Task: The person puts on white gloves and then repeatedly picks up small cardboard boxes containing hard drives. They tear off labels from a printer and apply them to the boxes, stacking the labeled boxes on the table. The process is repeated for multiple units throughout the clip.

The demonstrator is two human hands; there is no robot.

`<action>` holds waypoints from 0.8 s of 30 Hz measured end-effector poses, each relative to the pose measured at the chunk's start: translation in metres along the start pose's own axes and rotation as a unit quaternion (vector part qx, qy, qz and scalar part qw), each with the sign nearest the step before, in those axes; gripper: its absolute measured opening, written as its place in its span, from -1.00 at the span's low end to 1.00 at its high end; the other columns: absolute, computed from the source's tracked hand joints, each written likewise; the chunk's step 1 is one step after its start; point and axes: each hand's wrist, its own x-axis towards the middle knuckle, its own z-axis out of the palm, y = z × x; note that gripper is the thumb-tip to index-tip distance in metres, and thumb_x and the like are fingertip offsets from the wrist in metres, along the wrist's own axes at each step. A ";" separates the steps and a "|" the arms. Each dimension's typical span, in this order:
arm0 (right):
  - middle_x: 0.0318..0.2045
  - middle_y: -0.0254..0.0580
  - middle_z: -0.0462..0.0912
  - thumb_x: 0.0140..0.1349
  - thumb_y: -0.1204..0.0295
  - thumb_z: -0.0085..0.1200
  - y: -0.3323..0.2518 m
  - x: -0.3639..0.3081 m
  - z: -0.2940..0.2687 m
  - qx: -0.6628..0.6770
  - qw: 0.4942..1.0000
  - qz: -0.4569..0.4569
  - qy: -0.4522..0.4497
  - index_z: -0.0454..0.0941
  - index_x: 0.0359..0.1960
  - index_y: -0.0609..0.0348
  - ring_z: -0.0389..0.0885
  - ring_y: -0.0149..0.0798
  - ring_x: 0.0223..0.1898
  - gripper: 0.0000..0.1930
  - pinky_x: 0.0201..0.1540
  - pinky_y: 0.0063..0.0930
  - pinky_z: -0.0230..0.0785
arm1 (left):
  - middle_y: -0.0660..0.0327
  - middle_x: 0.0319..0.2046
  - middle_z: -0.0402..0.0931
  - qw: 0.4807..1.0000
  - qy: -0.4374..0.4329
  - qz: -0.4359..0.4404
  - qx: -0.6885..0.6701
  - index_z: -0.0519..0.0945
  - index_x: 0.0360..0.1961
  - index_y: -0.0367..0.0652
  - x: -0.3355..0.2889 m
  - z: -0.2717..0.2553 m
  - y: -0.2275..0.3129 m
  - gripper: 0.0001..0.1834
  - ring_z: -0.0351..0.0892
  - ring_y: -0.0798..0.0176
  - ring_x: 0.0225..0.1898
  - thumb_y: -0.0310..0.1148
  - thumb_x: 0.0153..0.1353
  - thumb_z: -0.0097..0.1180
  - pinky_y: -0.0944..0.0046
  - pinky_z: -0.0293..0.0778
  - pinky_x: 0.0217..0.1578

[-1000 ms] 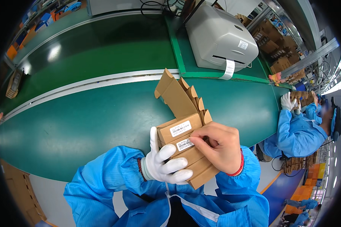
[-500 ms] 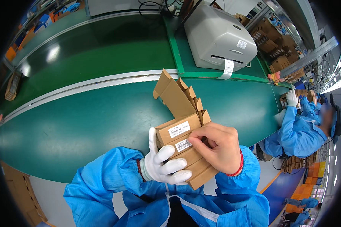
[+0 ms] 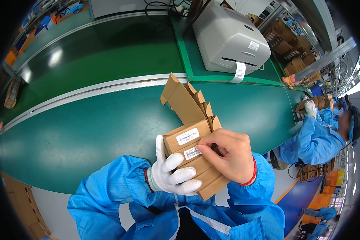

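Note:
A row of slim brown cardboard boxes (image 3: 213, 185) is held together in front of me, over the table's near edge. Their lids stand up at the far side, and one long open flap (image 3: 184, 102) leans away to the left. My left hand (image 3: 173, 172), in a white glove, is wrapped round the left ends of the boxes. White printed labels sit on the two farthest boxes: an upper label (image 3: 187, 137) and a lower label (image 3: 191, 153). My bare right hand (image 3: 233, 156) pinches thumb and forefinger at the lower label's right end, partly covering it.
The green table (image 3: 88, 132) spreads ahead, bounded by a metal rail and a green belt (image 3: 108, 52). A grey label printer (image 3: 230, 40) stands beyond, with a label strip (image 3: 239, 72) hanging out. At right a co-worker (image 3: 318, 140) in blue handles boxes. A small carton (image 3: 13, 93) lies far left.
My hands and the boxes stay almost in place, the right fingers still at the lower label. The co-worker's gloved hand has shifted slightly toward me, down onto the boxes there.

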 end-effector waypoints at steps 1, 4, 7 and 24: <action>-0.63 -0.29 0.51 -0.06 0.54 0.20 0.000 0.000 0.000 0.000 1.000 -0.001 -0.002 0.58 -0.50 0.21 0.20 -0.53 -0.80 -0.93 -0.72 -0.64 0.05 | 0.26 -0.10 0.15 1.000 -0.001 0.000 0.001 0.30 -0.18 0.25 0.000 0.000 0.000 -0.63 0.05 0.00 0.11 0.14 0.07 -0.09 -0.69 -0.27 0.01; -0.63 -0.29 0.51 -0.06 0.54 0.20 -0.001 0.000 -0.001 -0.001 1.000 0.003 -0.003 0.57 -0.50 0.21 0.21 -0.52 -0.79 -0.93 -0.71 -0.64 0.06 | 0.26 -0.10 0.14 1.000 0.006 -0.003 0.004 0.29 -0.16 0.26 0.000 0.002 0.000 -0.62 0.06 0.01 0.10 0.15 0.07 -0.08 -0.69 -0.27 0.01; -0.62 -0.29 0.51 -0.06 0.54 0.20 0.000 0.001 -0.001 -0.004 1.000 0.000 -0.004 0.57 -0.50 0.21 0.22 -0.51 -0.79 -0.93 -0.71 -0.64 0.08 | 0.26 -0.11 0.14 1.000 0.000 -0.006 0.006 0.28 -0.14 0.26 0.002 -0.001 0.001 -0.60 0.07 0.02 0.08 0.15 0.06 -0.08 -0.68 -0.27 0.02; -0.62 -0.24 0.50 -0.18 0.28 0.29 -0.001 0.022 -0.024 -0.197 0.977 -0.073 -0.035 0.41 -0.50 0.09 0.51 -0.22 -0.58 -0.70 -0.57 -0.42 0.31 | 0.24 -0.16 0.12 1.000 -0.015 -0.024 0.001 0.29 -0.20 0.26 0.008 -0.005 0.004 -0.60 0.08 0.01 0.05 0.18 0.03 -0.06 -0.68 -0.28 0.03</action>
